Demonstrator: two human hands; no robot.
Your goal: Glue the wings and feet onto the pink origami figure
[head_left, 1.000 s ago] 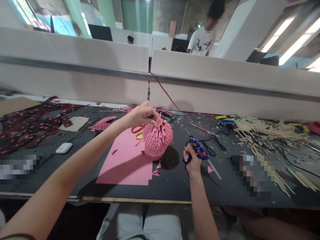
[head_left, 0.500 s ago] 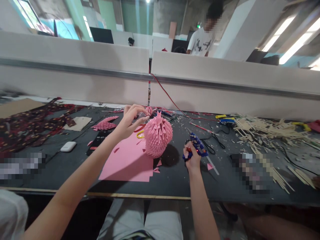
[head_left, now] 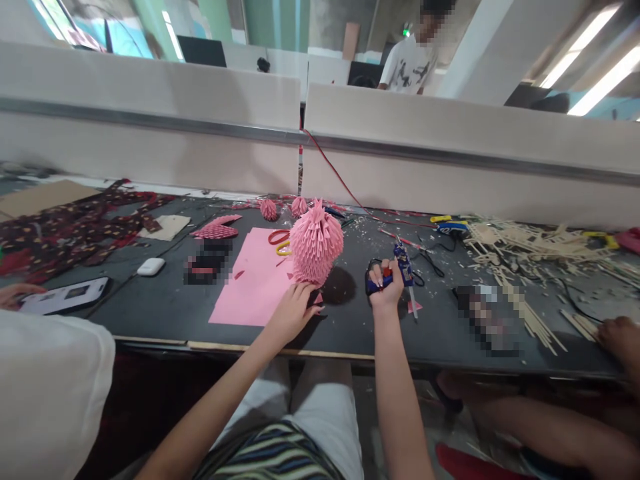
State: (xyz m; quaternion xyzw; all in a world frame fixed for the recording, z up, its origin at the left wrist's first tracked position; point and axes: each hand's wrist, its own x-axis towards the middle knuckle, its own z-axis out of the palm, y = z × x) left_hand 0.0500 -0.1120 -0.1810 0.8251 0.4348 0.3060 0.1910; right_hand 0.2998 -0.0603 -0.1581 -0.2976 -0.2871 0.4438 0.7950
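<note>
My left hand (head_left: 295,312) is at the base of a rounded pink folded-paper piece (head_left: 316,243), thumb apart from the fingers; the fingertips are partly hidden against its lower edge. The piece stands upright beside the pink sheets (head_left: 250,290), a spiky tuft on top. Small pink paper scraps (head_left: 319,299) lie by that hand. To the right, my right hand (head_left: 386,283) is wrapped round the handle of a blue glue gun (head_left: 403,265), whose nozzle points away from me and whose clear glue stick hangs out behind. Near the stick lies a pink triangle (head_left: 415,307).
Scissors (head_left: 283,248) with red and yellow handles lie behind the sheets, near small pink paper balls (head_left: 269,209). Thin wooden sticks (head_left: 540,257) cover the right side. Other people's hands are at both edges, one on a phone (head_left: 67,295). A white partition (head_left: 200,157) stands behind.
My left hand has come down and toward me, from behind the sheets to the base of the pink piece. The glue gun has turned slightly in my right hand. A phone and hand appear at left.
</note>
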